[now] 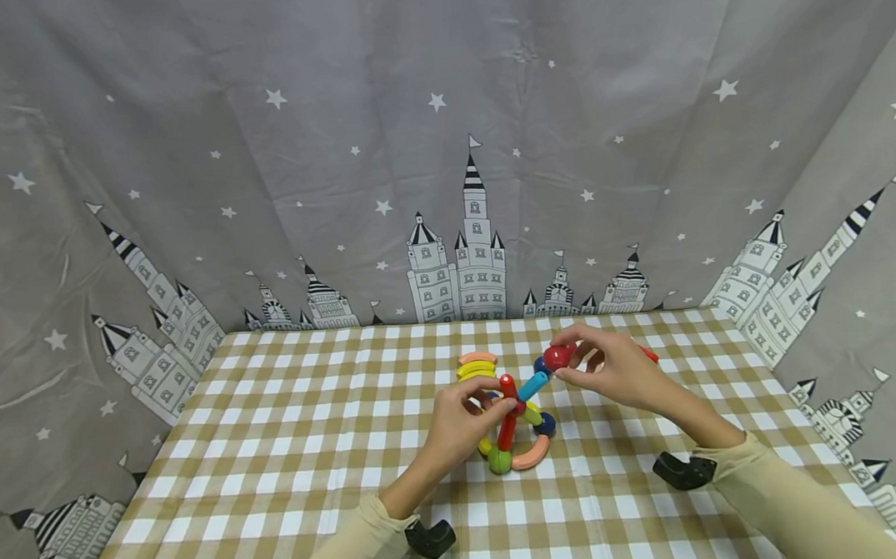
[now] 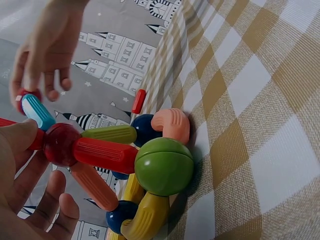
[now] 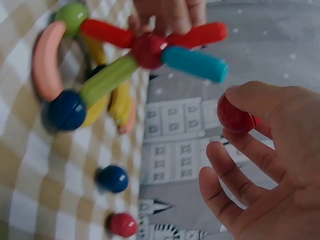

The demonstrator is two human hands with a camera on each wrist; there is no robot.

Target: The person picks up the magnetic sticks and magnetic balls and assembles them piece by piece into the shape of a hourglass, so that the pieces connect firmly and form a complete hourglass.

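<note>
A magnetic stick-and-ball structure stands on the cloth, with a green ball (image 2: 164,166), a pink curved stick (image 3: 48,62) and a dark blue ball (image 3: 65,110) at its base. Straight sticks lean up to a red centre ball (image 2: 62,144). From that ball, a light blue stick (image 3: 195,63) and a red upper stick (image 1: 508,386) stick out. My left hand (image 1: 465,419) grips this red upper stick by the centre ball. Between thumb and fingertips, my right hand (image 1: 617,368) pinches another red ball (image 3: 235,114), just off the light blue stick's free end.
Yellow curved sticks (image 1: 476,368) and an orange one (image 1: 478,357) lie behind the structure. A loose blue ball (image 3: 113,178) and a loose red ball (image 3: 123,225) rest on the checked cloth (image 1: 298,453). Beyond my right hand lies a red stick (image 1: 650,354). A grey curtain (image 1: 324,193) hangs behind.
</note>
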